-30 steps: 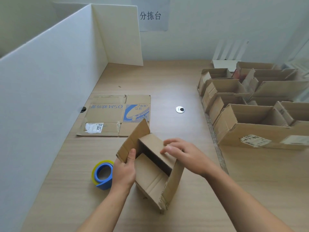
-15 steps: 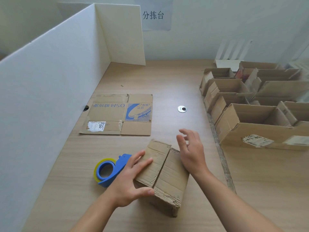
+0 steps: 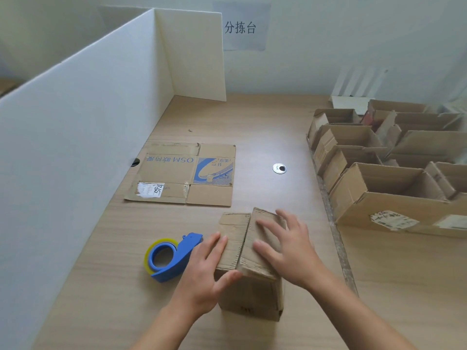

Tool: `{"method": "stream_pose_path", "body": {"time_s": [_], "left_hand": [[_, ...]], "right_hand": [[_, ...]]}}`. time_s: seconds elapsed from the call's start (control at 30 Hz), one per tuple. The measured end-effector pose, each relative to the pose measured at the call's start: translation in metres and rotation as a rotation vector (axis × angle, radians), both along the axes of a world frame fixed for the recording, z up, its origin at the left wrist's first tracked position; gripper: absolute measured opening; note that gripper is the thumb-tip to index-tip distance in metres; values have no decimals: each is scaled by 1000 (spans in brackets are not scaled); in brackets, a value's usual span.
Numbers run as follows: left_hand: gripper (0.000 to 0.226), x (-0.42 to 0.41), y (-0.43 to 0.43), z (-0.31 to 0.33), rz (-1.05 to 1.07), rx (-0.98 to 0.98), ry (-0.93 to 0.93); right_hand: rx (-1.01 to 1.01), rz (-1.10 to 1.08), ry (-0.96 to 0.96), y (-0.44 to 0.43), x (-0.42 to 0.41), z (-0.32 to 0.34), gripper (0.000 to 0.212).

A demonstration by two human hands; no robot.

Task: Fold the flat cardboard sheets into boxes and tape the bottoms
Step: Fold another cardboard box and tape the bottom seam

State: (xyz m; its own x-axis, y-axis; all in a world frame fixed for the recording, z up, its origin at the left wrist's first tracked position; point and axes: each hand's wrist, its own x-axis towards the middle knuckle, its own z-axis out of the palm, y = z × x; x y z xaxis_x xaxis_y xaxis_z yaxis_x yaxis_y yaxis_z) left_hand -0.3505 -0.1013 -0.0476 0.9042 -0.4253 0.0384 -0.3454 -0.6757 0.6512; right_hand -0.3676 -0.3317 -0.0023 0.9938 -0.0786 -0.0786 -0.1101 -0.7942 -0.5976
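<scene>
Head view: the left hand [image 3: 202, 271] and right hand [image 3: 293, 251] both lie flat with straight fingers, pressing down the two closed flaps [image 3: 233, 238] of the box [image 3: 250, 296], which stands on the table [image 3: 265, 127] just before the person. The seam [image 3: 244, 242] between the flaps runs away from the body. The tape dispenser [image 3: 174, 258] sits just beside the left hand, the nearer one. A flat sheet [image 3: 187, 173] lies beyond, and the folded boxes [image 3: 389, 195] stand well apart on the right.

A white partition [image 3: 75, 127] is standing along the left of the wooden table [image 3: 252, 117]; a paper sign [image 3: 240, 27] is hanging on the far wall [image 3: 341, 34].
</scene>
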Motion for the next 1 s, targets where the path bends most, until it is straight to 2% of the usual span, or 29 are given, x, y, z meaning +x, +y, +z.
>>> {"method": "stream_pose_path", "body": {"time_s": [0.07,0.13,0.23,0.33,0.47,0.63,0.8,0.93,1.0], "left_hand": [[101,-1,-3,-1,-9,-40,-2],[87,-1,-6,0,-38,-125,-23],[66,4,-11,6,-47,-244,-123],[58,15,-17,8,-10,-231,-216],[53,24,-20,2,41,-184,-107],[42,34,-32,5,80,-238,38],[51,43,-43,12,103,-136,157],[55,22,-37,-13,-10,-13,248],[52,8,-34,-24,8,-31,261]], "right_hand": [[184,8,33,-5,-17,-4,51],[298,-1,-17,-5,-25,-8,47],[325,-9,-99,-6,-22,-10,45],[293,7,-112,-13,-8,-15,46],[305,8,-84,-11,12,-22,48],[324,-11,-40,-10,32,-21,47],[265,-9,12,-23,44,-24,47],[145,64,44,-22,21,-58,50],[155,63,38,-21,7,-73,50]]}}
